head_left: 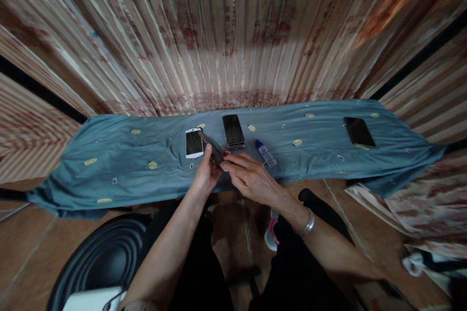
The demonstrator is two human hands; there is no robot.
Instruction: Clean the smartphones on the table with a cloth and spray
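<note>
- We judge the handling to be under way: the slim dark device, probably a phone, is up in our hands and not set down on the bench.
- Three other phones lie out of hand: the white phone, the middle phone and the far-right phone. How much is left, we cannot tell.
- The device slants between our hands, its far end overlapping the white phone's edge in our view.
- Our left hand has its fingers closed around the device's side, thumb along it.
- Our right hand bends its fingers in at the near end; whether they pinch or merely touch, we cannot tell.
- The blue-capped bottle lies just beyond our right hand.
</note>
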